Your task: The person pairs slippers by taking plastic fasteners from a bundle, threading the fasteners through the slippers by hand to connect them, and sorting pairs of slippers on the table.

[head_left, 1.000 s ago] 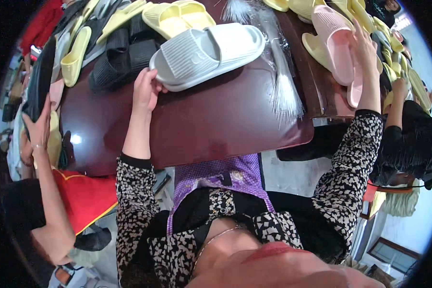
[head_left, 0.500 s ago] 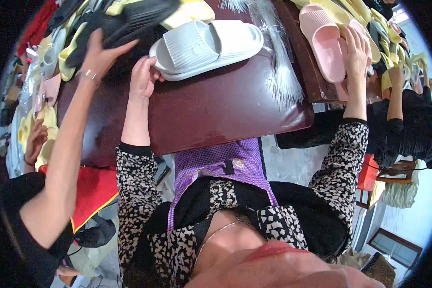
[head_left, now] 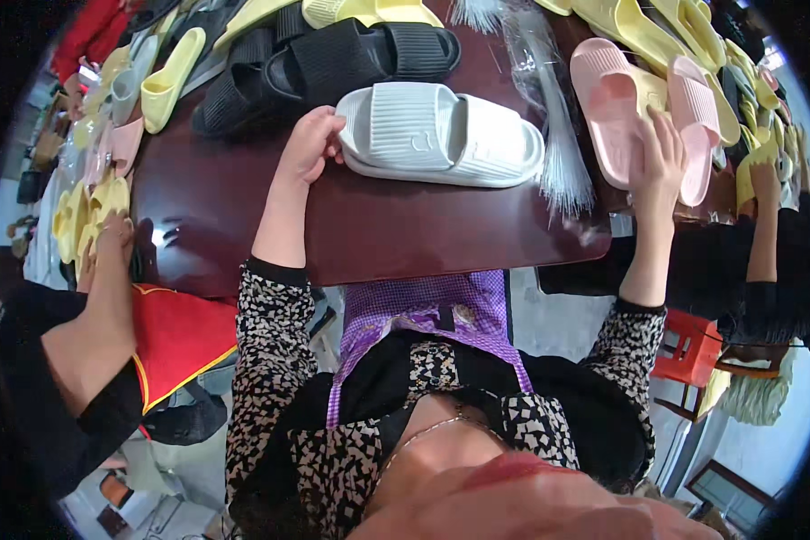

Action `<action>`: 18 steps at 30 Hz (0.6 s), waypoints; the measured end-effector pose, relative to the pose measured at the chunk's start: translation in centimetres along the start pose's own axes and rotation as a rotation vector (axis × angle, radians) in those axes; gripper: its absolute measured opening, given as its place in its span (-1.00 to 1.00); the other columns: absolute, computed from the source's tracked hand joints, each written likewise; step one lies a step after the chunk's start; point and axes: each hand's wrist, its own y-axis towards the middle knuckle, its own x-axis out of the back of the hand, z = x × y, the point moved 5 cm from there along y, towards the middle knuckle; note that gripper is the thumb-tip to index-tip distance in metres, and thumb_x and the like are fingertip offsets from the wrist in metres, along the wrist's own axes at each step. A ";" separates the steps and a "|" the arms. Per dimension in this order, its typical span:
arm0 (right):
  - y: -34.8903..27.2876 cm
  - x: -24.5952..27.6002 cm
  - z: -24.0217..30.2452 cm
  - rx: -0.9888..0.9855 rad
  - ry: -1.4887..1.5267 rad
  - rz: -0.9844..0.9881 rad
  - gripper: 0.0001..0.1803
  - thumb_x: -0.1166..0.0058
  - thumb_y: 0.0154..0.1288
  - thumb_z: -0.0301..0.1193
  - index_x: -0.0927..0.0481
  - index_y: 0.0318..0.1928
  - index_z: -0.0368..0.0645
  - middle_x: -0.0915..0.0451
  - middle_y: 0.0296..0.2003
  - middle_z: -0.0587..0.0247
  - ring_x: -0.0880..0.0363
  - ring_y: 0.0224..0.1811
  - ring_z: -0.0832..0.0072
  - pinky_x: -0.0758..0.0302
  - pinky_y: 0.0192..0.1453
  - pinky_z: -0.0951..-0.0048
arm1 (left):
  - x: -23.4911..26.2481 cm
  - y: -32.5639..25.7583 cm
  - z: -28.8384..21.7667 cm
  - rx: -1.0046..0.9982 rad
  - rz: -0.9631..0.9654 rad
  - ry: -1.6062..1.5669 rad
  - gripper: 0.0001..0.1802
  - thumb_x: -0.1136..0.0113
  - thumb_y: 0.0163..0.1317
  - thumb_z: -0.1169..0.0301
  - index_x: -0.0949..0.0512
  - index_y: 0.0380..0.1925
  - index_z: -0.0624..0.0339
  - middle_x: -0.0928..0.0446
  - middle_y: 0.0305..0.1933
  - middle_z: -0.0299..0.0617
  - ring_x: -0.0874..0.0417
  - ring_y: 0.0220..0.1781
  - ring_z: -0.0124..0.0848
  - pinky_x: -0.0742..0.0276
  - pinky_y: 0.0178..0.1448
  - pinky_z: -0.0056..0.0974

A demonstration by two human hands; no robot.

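Observation:
A pair of white ribbed slippers point(head_left: 409, 126) lies nested together on the dark red table in front of me. My left hand point(head_left: 313, 146) pinches the left end of the pair, thumb and fingers on its rim. To the right, my right hand point(head_left: 659, 162) is between two pink slippers, its fingers bent at the edge of the left pink slipper point(head_left: 603, 108); the thumb is mostly hidden. Beside that hand lies the other pink slipper point(head_left: 696, 130), apart from the fingers. Several black ribbed slippers point(head_left: 333, 67) lie just beyond the white pair.
A bundle of thin clear plastic ties point(head_left: 562, 171) lies right of the white pair on the table point(head_left: 378, 234). Yellow slippers point(head_left: 634, 36) are piled far right, with more point(head_left: 173, 79) at far left. On the left, a co-worker's hand point(head_left: 112, 238) touches yellow slippers. A red stool point(head_left: 688, 351) stands lower right.
The white pair has shifted right and a little nearer with my left hand. My right hand has drawn back toward me. The co-worker's hand has left the black slippers, which now lie on the table.

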 end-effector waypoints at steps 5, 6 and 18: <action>-1.4 0.0 2.4 0.036 0.063 0.136 -0.64 -0.11 0.10 -0.50 -0.54 -0.02 -0.07 -0.51 0.01 0.16 -0.44 0.08 0.21 -0.31 0.14 0.21 | -0.6 0.7 -0.3 0.007 0.052 -0.035 -0.92 -0.05 0.12 0.41 -0.44 -0.49 0.15 -0.39 -0.63 -0.35 -0.32 -0.72 -0.60 -0.31 -0.65 -0.43; -1.6 -0.5 2.6 0.029 0.075 0.169 -0.62 -0.12 0.08 -0.48 -0.53 -0.02 -0.06 -0.51 0.01 0.16 -0.44 0.08 0.21 -0.31 0.15 0.21 | -0.7 0.7 -0.3 0.008 0.078 -0.032 -0.92 -0.05 0.12 0.41 -0.44 -0.49 0.15 -0.39 -0.63 -0.35 -0.32 -0.72 -0.60 -0.31 -0.65 -0.43; -2.7 -4.3 -3.2 -0.084 -0.313 0.269 -0.65 -0.03 0.17 -0.40 -0.51 0.01 -0.05 -0.48 0.06 0.24 -0.39 0.15 0.27 -0.28 0.23 0.21 | -1.7 -0.7 -2.5 0.013 0.006 0.073 -0.88 -0.02 0.15 0.38 -0.44 -0.43 0.19 -0.39 -0.59 -0.36 -0.30 -0.68 -0.61 -0.31 -0.60 -0.44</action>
